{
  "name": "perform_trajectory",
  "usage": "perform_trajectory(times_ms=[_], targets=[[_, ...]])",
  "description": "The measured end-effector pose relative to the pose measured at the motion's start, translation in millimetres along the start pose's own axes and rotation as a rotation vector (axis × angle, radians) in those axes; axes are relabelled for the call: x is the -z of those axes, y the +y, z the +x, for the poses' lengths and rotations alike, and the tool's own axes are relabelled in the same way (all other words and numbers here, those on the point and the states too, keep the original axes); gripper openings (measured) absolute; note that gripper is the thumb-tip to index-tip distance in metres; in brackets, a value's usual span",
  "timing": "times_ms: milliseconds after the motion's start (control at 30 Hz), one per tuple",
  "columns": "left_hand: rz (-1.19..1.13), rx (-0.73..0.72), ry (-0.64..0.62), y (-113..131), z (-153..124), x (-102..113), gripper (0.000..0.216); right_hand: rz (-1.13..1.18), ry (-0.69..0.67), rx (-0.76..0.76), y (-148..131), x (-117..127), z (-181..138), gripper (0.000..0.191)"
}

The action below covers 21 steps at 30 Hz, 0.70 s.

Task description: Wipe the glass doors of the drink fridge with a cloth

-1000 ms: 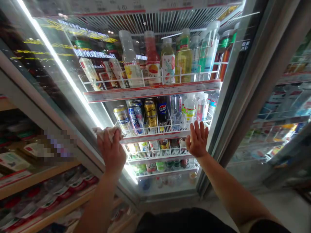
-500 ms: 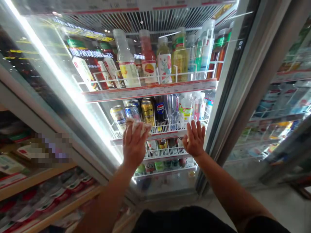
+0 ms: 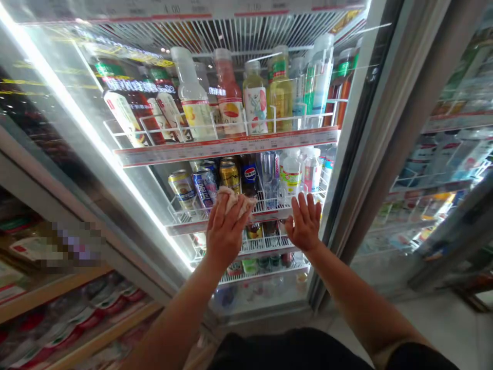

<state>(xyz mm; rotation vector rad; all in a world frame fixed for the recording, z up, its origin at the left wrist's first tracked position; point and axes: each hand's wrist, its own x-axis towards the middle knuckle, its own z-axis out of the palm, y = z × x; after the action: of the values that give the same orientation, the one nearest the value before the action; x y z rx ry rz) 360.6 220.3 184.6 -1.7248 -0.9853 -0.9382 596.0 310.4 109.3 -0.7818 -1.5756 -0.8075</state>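
A crumpled pale cloth point(image 3: 247, 204) is under the fingers of my left hand point(image 3: 225, 231), which presses it flat against the glass door point(image 3: 265, 298) of a lit drinks cooler. Parts of the cloth stick out past the fingertips and to the right of the hand. My right hand point(image 3: 304, 226) is beside it on the right, palm toward the glass, fingers stretched and thumb apart, holding nothing. Behind the glass, nearest my left hand, are a blue can point(image 3: 204, 186) and a gold can point(image 3: 230, 174). A clear bottle with a yellow-green label point(image 3: 291, 177) shows above my right hand.
An upper rack holds several bottles, among them a red drink point(image 3: 230, 97), behind a price strip point(image 3: 227, 146). A bright light strip point(image 3: 96, 136) runs down the left side. Metal door frames point(image 3: 381, 149) stand at right. Wooden shelves point(image 3: 57, 290) with packaged goods are at lower left.
My left hand has slid to the right across the glass with the cloth, uncovering more of the blue can. My right hand stays in about the same place.
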Motion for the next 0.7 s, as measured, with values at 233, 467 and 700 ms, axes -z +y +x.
perform_trajectory(times_ms=[233,467,700], targets=[[0.023,0.083,0.192,-30,57,8,0.053,0.013,0.022,-0.007,0,-1,0,0.079],[-0.012,-0.067,0.002,28,12,-17,0.044,-0.027,-0.004,-0.003,1,-2,-3,0.078],[0.063,0.062,0.145,0,52,-4,0.051,-0.023,-0.009,-0.027,0,-4,-6,0.08]])
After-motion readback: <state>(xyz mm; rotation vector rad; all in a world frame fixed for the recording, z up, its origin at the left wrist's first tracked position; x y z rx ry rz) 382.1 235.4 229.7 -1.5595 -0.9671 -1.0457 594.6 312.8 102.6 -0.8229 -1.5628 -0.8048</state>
